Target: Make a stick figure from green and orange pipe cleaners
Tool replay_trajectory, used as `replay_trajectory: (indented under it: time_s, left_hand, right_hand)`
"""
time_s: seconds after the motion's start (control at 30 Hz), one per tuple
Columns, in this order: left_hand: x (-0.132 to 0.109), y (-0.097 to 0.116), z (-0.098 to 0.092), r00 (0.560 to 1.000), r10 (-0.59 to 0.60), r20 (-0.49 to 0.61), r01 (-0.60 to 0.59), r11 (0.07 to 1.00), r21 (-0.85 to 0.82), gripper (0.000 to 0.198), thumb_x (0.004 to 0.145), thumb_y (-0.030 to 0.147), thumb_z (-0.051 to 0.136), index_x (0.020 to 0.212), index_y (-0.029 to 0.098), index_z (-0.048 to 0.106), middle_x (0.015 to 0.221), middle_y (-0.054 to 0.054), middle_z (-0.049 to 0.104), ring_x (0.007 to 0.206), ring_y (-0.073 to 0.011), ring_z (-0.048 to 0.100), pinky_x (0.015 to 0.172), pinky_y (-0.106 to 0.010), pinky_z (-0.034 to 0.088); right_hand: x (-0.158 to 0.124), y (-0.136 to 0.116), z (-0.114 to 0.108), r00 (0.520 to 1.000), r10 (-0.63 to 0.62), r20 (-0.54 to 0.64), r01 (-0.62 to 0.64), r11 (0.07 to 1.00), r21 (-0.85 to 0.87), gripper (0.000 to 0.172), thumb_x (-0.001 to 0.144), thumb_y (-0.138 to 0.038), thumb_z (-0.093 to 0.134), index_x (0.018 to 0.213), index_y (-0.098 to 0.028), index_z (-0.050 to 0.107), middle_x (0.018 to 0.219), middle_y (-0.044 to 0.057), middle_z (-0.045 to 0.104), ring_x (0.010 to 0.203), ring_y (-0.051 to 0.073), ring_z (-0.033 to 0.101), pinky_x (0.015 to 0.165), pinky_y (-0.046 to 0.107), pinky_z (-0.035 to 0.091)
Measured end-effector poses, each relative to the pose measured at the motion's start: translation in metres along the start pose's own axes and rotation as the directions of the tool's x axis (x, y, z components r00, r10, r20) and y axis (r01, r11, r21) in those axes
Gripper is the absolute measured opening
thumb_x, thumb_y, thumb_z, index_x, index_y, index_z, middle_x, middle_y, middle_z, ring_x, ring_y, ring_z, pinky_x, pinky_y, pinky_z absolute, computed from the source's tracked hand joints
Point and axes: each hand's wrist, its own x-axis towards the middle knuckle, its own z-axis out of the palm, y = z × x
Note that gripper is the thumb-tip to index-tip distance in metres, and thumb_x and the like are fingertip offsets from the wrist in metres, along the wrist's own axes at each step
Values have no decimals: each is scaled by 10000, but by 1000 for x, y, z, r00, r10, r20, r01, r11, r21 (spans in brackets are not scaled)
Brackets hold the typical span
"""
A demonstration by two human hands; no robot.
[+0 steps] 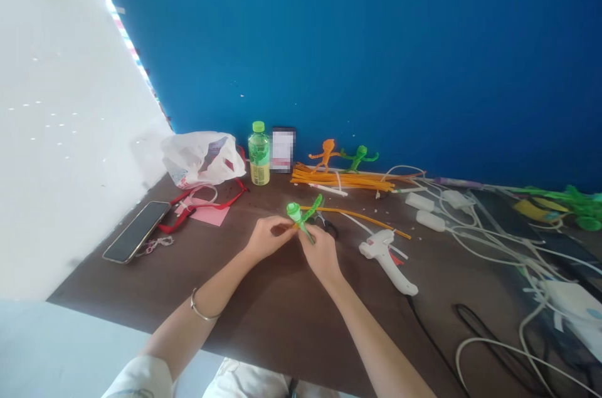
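Over the middle of the desk, both hands meet at a small green pipe-cleaner figure (294, 212) with a round, coiled head and one arm sticking up to the right. My right hand (321, 255) is closed on its lower part. From the other side, my left hand (269, 239) pinches at the figure, where a bit of orange shows by the fingertips; the fingers partly hide the body. Just behind the hands lies a long orange pipe cleaner (371, 219). Dark-handled scissors (330, 227) lie beside it, partly covered by the figure and right hand.
A white glue gun (388, 263) lies to the right, near tangled white cables (493, 241). Behind are orange pipe cleaners (343, 180), an orange figure (328, 153), another green figure (360, 158) and a bottle (259, 157). At left are a plastic bag (202, 157) and phone (136, 232).
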Motion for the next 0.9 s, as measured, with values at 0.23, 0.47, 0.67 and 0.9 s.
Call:
replay_trajectory:
  time_s: [0.23, 0.47, 0.67, 0.9]
  left_hand:
    - [0, 0, -4, 989, 148, 6, -147, 975, 165, 138, 696, 286, 612, 787, 235, 704, 768, -54, 646, 669, -156, 562, 653, -262, 428]
    - [0, 0, -7, 935, 348, 61, -351, 897, 267, 175, 752, 237, 546, 852, 219, 688, 773, -54, 648, 670, -131, 566, 647, -242, 442]
    - [0, -2, -7, 872, 479, 96, -477, 790, 386, 157, 779, 204, 518, 855, 179, 653, 761, -47, 641, 633, -99, 561, 595, -212, 464]
    - [-1, -11, -8, 775, 618, 129, -586, 627, 514, 156, 802, 184, 495, 921, 177, 596, 822, -53, 617, 734, -113, 565, 688, -243, 481]
  right_hand:
    - [-1, -3, 2, 997, -75, 24, 76, 997, -29, 264, 824, -280, 380, 833, -178, 623, 755, 76, 623, 709, 205, 575, 655, 281, 414]
    - [0, 0, 4, 997, -78, 15, 79, 995, -60, 301, 849, -306, 353, 830, -173, 621, 739, 73, 618, 677, 190, 568, 634, 262, 399]
    - [-1, 3, 7, 997, -74, 5, 74, 996, -58, 285, 844, -296, 364, 815, -162, 614, 727, 70, 616, 674, 183, 565, 634, 256, 396]
    - [-4, -5, 10, 998, -55, 27, 56, 998, -32, 273, 828, -223, 324, 751, -166, 580, 690, 52, 583, 647, 171, 542, 608, 258, 389]
